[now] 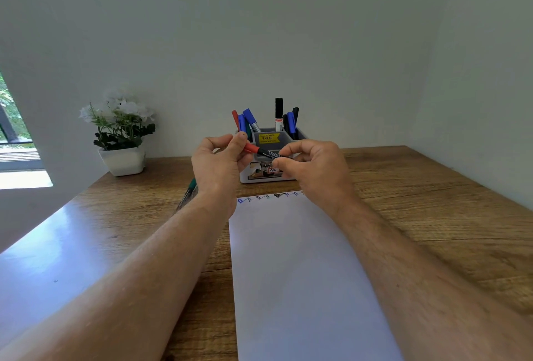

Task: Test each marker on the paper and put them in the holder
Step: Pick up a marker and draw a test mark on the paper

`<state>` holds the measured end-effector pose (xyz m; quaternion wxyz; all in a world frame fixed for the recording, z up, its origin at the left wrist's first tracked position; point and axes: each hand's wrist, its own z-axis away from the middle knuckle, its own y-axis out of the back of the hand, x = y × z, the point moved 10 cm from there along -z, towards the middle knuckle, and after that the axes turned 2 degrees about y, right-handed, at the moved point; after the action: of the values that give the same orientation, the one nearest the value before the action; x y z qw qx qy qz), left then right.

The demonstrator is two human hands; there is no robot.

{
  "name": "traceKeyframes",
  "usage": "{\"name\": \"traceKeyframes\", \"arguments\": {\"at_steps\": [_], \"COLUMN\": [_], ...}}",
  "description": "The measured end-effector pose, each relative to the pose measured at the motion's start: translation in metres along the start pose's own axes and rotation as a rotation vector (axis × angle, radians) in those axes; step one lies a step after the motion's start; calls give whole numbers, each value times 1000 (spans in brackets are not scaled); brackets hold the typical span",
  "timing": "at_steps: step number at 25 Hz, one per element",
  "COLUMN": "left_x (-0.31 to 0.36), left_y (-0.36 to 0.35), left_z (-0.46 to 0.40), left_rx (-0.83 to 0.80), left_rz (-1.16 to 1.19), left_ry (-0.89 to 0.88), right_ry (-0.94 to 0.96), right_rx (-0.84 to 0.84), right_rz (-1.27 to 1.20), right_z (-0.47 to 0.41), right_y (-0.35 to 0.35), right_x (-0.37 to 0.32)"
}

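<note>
Before holder (288, 177): left hand (215, 163), right hand (313, 170) pinch red marker (255, 149); tip hidden.

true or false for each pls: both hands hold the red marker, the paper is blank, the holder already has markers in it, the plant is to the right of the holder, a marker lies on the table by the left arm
1. Both hands hold the red marker: true; the left hand is at its cap end, the right hand on the barrel.
2. The paper is blank: false; small scribbles run along its far edge.
3. The holder already has markers in it: true.
4. The plant is to the right of the holder: false; it stands to its left.
5. A marker lies on the table by the left arm: true; a green marker shows there.
</note>
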<state>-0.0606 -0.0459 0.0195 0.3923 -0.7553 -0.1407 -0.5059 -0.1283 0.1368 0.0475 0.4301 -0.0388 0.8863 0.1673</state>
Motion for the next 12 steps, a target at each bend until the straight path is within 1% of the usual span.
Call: {"name": "traceKeyframes", "arguments": {"at_steps": [6,9,12], "left_x": [-1,-5,-4], "left_y": [-3,-19,-29], "left_z": [1,8,12], "left_rx": [-29,-135,-150], "left_rz": [-22,-26,-2], "left_ry": [1,38,33], "right_ry": [-102,-88,-58], "right_rx": [-13,1,33], "right_rz": [-8,-7,-11], "right_z": [-1,-2,-4], "right_y": [-1,-2,0], "right_x": [11,9,6]}}
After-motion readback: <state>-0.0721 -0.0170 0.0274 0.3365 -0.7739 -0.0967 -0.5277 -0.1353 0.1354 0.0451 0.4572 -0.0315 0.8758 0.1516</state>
